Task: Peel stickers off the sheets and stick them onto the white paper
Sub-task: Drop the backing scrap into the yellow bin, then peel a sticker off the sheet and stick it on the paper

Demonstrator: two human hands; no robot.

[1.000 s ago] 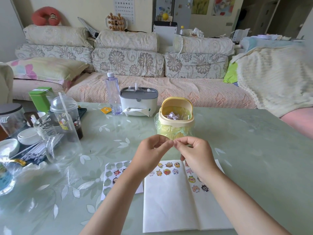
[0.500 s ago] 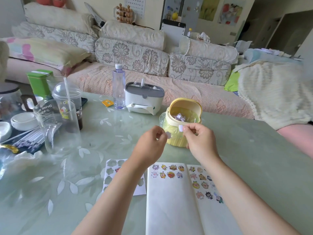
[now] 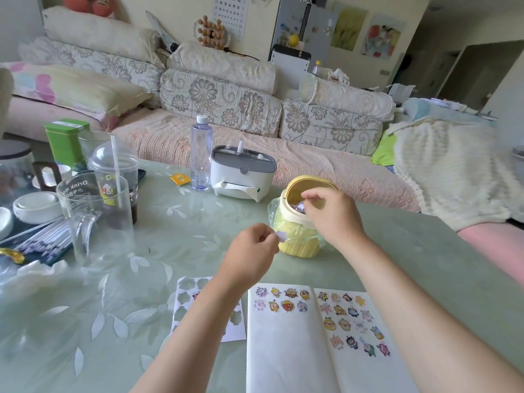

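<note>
The white paper (image 3: 286,353) lies open at the near table edge, with several cartoon stickers (image 3: 344,324) across its top. A mostly peeled sticker sheet (image 3: 183,304) lies to its left, partly under my left forearm. My left hand (image 3: 251,251) is raised above the table and pinches a small white sticker (image 3: 281,236) at its fingertips. My right hand (image 3: 333,215) reaches over the mouth of the small yellow bin (image 3: 297,246), thumb and forefinger pinched together on a tiny paper scrap that barely shows.
Behind the bin stand a white and grey tissue box (image 3: 241,177) and a water bottle (image 3: 200,154). A glass jug (image 3: 93,219), a lidded cup with a straw (image 3: 116,177), a green tin (image 3: 66,140) and bowls (image 3: 37,207) crowd the left. A sofa lies beyond the table.
My hands have drawn apart. The right hand carried its scrap up and forward to the bin's mouth, while the left stayed low with the sticker. The camera tilted up a little.
</note>
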